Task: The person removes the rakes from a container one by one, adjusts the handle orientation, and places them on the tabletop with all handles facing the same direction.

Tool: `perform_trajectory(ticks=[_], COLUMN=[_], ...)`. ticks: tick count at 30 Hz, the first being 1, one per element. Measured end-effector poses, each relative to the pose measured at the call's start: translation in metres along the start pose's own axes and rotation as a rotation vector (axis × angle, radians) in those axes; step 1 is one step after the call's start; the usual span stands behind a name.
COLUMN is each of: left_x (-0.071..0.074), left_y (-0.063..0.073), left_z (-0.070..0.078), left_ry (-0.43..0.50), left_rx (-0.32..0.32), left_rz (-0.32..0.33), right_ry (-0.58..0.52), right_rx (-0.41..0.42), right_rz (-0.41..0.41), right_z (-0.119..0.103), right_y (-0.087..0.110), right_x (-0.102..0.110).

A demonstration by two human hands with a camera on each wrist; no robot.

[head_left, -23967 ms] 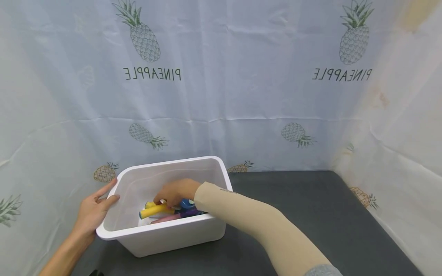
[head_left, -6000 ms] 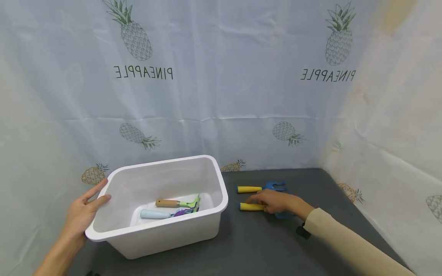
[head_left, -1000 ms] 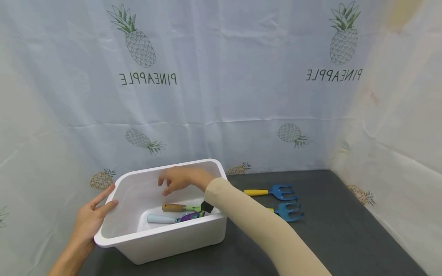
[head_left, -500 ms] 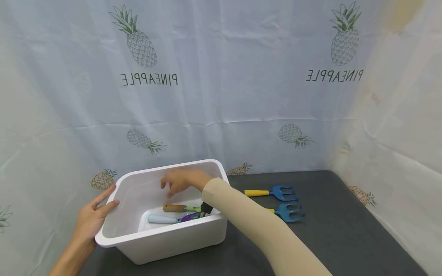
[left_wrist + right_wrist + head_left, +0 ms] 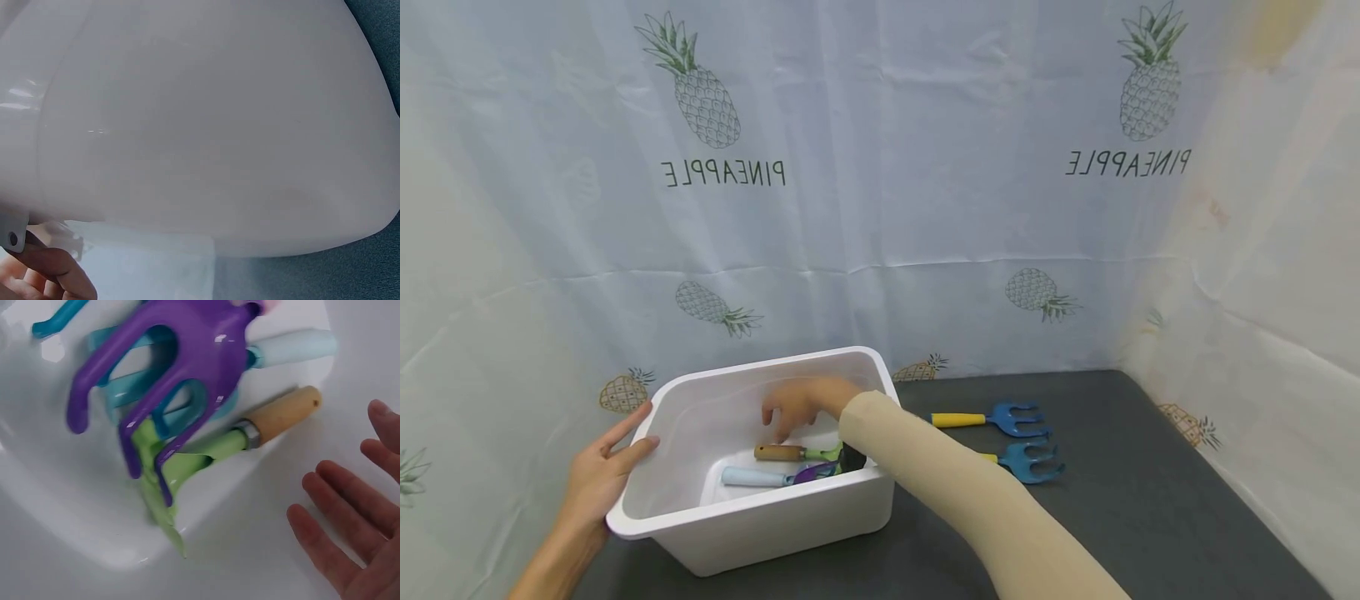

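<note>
My left hand [image 5: 598,471] grips the left rim of the white plastic bin [image 5: 775,533]; its curled fingers [image 5: 65,269] show under the rim in the left wrist view. My right hand [image 5: 797,404] hovers inside the bin with fingers spread and nothing in them, just above a green-headed hand rake [image 5: 780,452] with a wooden handle. In the right wrist view, a purple hand fork [image 5: 209,350] lies across the green head and over a teal fork with a pale blue handle [image 5: 297,348]. The right forearm covers the bin's right rim.
Two blue hand forks with yellow handles lie on the dark table right of the bin: the farther fork [image 5: 1015,419] and the nearer fork [image 5: 1028,463], its handle partly behind the sleeve. A pineapple-print curtain [image 5: 880,208] closes off the back and sides.
Earlier my right hand held yellow-handled tools in the bin, then one on the table; both forks now lie there. Over the last second it has lowered towards the wooden handle. The left stays put.
</note>
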State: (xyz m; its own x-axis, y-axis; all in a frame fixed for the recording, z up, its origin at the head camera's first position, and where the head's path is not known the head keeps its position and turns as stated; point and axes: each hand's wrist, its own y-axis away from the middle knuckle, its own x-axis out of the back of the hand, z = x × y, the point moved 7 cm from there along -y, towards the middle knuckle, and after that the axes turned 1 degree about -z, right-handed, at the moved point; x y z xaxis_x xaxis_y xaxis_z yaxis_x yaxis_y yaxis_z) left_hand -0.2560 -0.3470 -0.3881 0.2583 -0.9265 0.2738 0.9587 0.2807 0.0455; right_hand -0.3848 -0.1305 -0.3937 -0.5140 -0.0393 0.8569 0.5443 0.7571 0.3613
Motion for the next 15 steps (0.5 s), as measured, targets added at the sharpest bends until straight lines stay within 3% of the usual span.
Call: perform_trajectory(ticks=[2, 8, 15], left_x=[0.0, -0.001, 0.001], left_y=[0.0, 0.002, 0.001], left_z=[0.0, -0.001, 0.001], left_ry=[0.004, 0.01, -0.009], left_rx=[0.001, 0.011, 0.002], left_rz=[0.001, -0.017, -0.007], right_ry=[0.013, 0.058, -0.017], right_rx=[-0.029, -0.003, -0.068], right_rz=[-0.028, -0.023, -0.061], right_z=[0.002, 0.0, 0.007], right_y=[-0.001, -0.005, -0.008], right_x=[-0.005, -0.01, -0.016])
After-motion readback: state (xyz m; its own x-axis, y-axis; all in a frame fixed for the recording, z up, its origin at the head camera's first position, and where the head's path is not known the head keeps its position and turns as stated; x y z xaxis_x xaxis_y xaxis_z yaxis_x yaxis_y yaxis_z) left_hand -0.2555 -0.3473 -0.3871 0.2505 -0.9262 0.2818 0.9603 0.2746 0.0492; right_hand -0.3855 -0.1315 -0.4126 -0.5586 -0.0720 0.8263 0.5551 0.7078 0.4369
